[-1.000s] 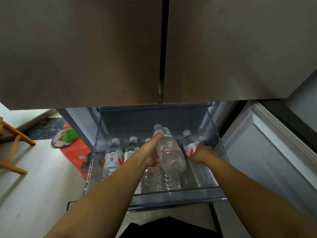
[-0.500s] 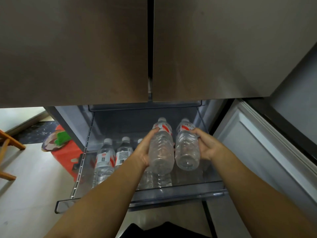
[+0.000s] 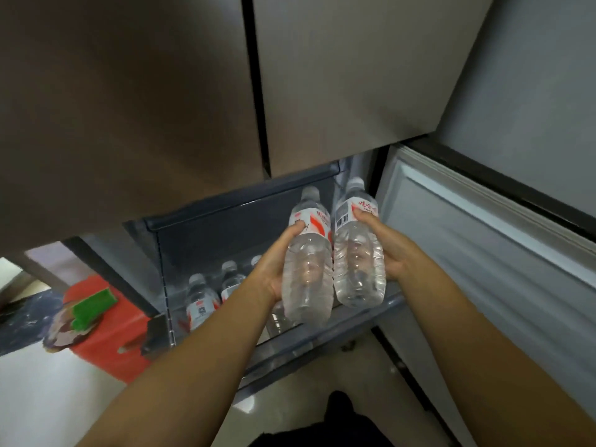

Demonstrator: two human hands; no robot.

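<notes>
1. Head view, the hands: the left hand [image 3: 274,275] has its fingers curled round the body of a clear water bottle [image 3: 308,272], thumb up by the red-and-white label. The right hand [image 3: 392,250] grips a second bottle [image 3: 358,253] the same way.
2. Head view, where the bottles are: both are held side by side, just touching and tilted with their caps pointing away, above the front of the open fridge drawer [image 3: 322,338] and clear of its contents.
3. Head view, the surroundings: more capped bottles [image 3: 200,298] stand in the left of the drawer. The upper fridge doors [image 3: 129,108] are closed and the lower door [image 3: 483,253] is swung open on the right. A red bag [image 3: 106,343] sits on the floor to the left.
4. Progress, as a judgement: the pair looks lifted free of the drawer, so the pick-up seems done. Carrying them off and closing the drawer and door remain.
</notes>
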